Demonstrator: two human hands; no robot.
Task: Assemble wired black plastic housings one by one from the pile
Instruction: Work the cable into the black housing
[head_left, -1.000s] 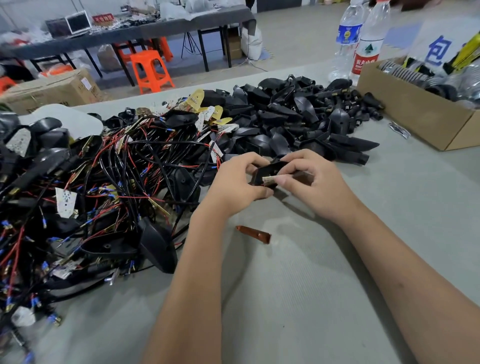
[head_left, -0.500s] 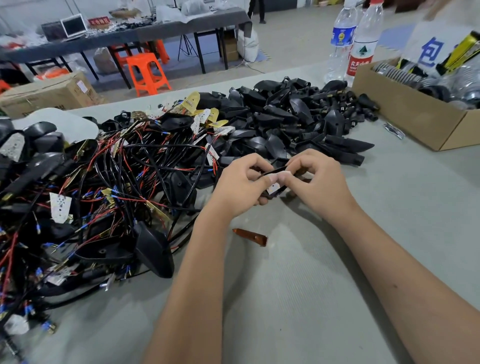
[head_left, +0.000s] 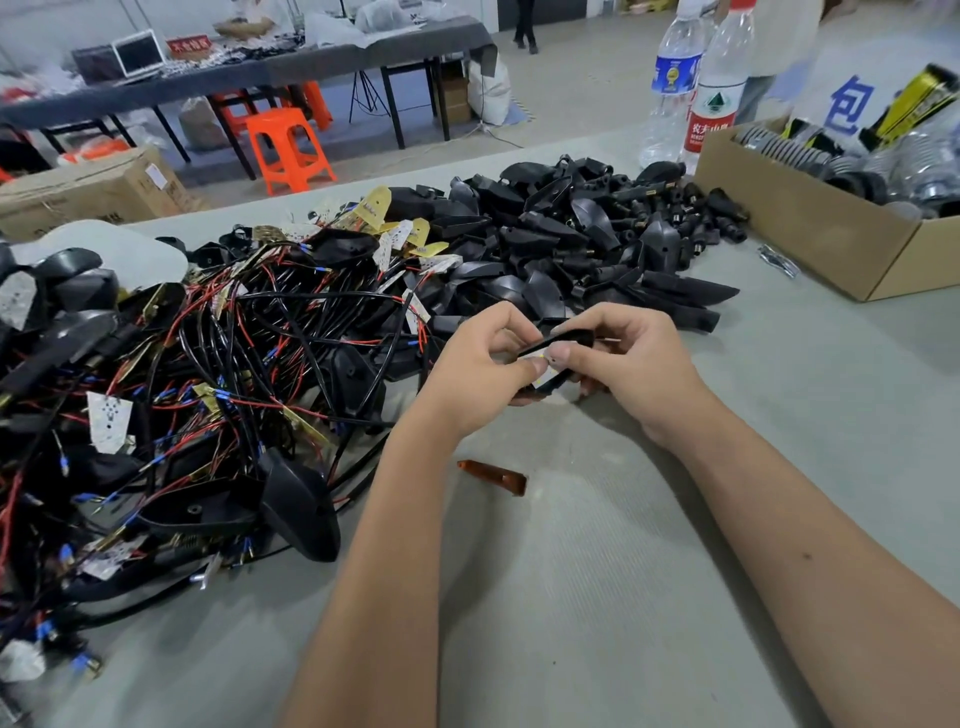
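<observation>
Both hands meet over the grey table (head_left: 597, 597) and hold one black plastic housing (head_left: 558, 344) between them. My left hand (head_left: 475, 366) pinches its left end with thumb and curled fingers. My right hand (head_left: 631, 358) grips its right end, thumb pressed on a small pale insert inside it. A pile of empty black housings (head_left: 571, 239) lies just behind the hands. To the left spreads a tangle of wired housings (head_left: 208, 374) with red and black leads and blue terminals.
A small brown plastic piece (head_left: 493, 475) lies on the table in front of my hands. A cardboard box (head_left: 810, 228) of parts stands at the right, two water bottles (head_left: 696, 98) behind it. Orange stool (head_left: 288, 148) and tables stand beyond the table edge.
The housing has been turned between my fingers, from showing its open face to lying edge-on and tilted. Both hands stay together at the same spot.
</observation>
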